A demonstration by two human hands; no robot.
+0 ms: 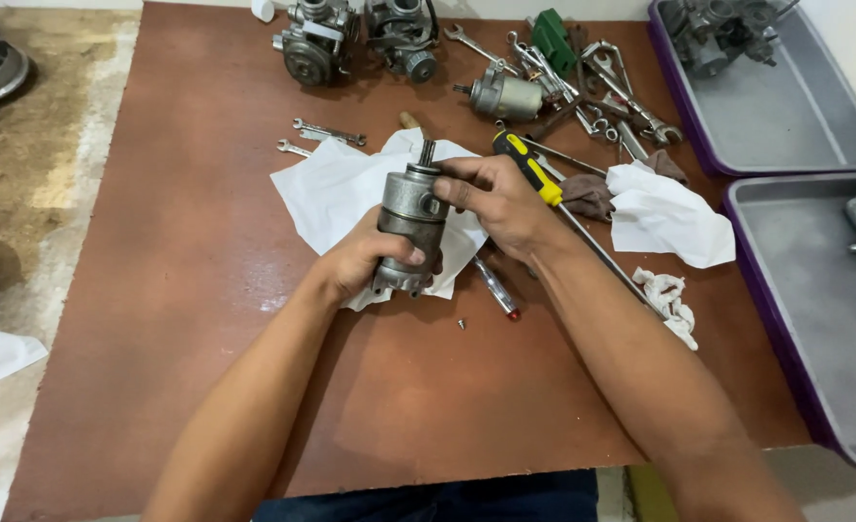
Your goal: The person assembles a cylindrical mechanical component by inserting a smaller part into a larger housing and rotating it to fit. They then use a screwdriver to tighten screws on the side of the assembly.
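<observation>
Over the middle of the brown board, both my hands hold a grey cylindrical starter motor (pixel 411 220) with a small toothed shaft at its far end. My left hand (pixel 360 261) wraps around its lower end. My right hand (pixel 500 200) grips its upper end with fingers on the side. Under the motor lies a white paper sheet (pixel 336 188). A yellow-and-black handled screwdriver (pixel 529 166) lies just behind my right hand, its long shaft running toward the right.
A small screwdriver (pixel 497 289) and a loose screw (pixel 462 325) lie near the paper. Wrenches (pixel 326 132), a second motor (pixel 503 96), two carburettors (pixel 317 39) and a tool pile (pixel 607 92) sit at the far side. Rags (pixel 665 217) and two grey trays (pixel 814 280) are on the right.
</observation>
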